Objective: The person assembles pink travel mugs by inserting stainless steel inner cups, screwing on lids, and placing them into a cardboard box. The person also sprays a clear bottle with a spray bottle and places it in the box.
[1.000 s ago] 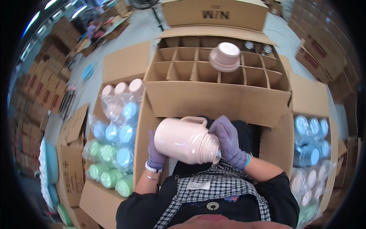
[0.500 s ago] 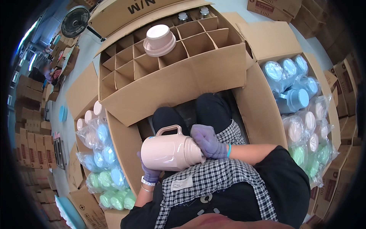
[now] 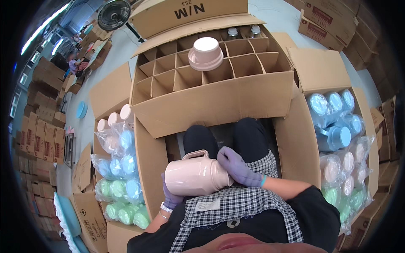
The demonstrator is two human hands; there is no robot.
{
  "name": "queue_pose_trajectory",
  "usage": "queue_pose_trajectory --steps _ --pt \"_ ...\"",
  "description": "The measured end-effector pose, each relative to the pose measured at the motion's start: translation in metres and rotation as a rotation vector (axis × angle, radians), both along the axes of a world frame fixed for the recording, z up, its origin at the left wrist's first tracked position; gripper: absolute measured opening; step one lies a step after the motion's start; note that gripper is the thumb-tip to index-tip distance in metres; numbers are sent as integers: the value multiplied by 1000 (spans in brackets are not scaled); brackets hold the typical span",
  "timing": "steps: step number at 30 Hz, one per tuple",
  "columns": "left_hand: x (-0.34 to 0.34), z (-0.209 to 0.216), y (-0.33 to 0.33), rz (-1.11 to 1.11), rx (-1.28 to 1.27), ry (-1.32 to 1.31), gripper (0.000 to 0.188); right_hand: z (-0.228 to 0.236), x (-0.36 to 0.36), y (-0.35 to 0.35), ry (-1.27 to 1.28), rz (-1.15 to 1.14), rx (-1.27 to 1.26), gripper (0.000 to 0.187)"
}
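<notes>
The pink jug (image 3: 190, 177) is held on its side above the lap, just beyond the checked apron (image 3: 236, 202). Its long axis is laid roughly left to right, across the body: the broad base is pointed left, and the narrower mouth right. The handle (image 3: 198, 152) is turned to the far side.

The jug is thus placed between the two hands. By the left hand (image 3: 172, 197) the base end is clasped from the left and the near side; most of those fingers are hidden by the jug. By the right hand (image 3: 236, 166) the mouth end is met, from the right and slightly beyond, with the fingers curled in; whether the rim or something inside it is gripped cannot be told. The mouth is therefore nearer to the right hand, the base to the left.

On the far side, a pink cap (image 3: 206, 52) is rested on the dividers of the carton (image 3: 215, 101). The carton is flanked, left and right, by wrapped goods (image 3: 116, 166).
</notes>
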State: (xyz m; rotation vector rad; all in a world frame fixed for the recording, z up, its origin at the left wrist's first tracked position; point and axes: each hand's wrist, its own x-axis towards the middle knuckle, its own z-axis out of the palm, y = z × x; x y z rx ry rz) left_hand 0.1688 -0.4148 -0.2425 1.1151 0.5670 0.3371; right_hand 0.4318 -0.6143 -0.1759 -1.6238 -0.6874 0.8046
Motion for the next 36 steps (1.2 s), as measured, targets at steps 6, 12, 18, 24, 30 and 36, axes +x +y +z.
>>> queue_pose_trajectory --steps 6,12,18,24,30,36 --pt "7 17 2 -81 -129 -34 86 10 -1 -14 -254 311 128 89" --pt "35 -4 33 -42 -574 -306 119 94 1 41 -551 180 485 94" --pt "4 -39 46 -26 -421 -235 102 130 14 53 -561 124 637 88" --pt "-10 -56 40 -4 -486 -320 95 158 103 -7 -304 -444 755 82" --pt "15 -21 62 -8 -414 -330 96 108 230 6 -919 -974 575 67" --pt "50 47 58 -132 -262 -231 93 44 278 22 -915 -536 64 53"
